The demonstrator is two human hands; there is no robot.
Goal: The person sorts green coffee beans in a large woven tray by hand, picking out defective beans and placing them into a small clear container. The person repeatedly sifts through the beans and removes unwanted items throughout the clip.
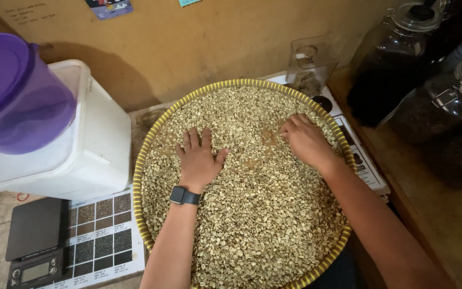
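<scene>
Left hand (199, 158) lies flat, fingers spread, on pale green coffee beans (258, 214) filling the round yellow-rimmed woven tray (151, 144) at centre frame; right hand (307, 140) rests there too, fingers curled, tips buried and hidden.

We've got both hands flat in the pale beans (258, 214) filling the round woven tray (140, 176): left hand (199, 160) mid-frame, right hand (307, 140) further right. White bin (97, 139) and purple lid (6, 80) sit upper left, small scale (33, 241) lower left.

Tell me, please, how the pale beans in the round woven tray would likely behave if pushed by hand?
The pale beans are loose and small, so they probably slide and scatter rather than move together. Bare patches near the right hand suggest they part easily. Heaped close to the woven tray's rim, some might spill over.
</scene>
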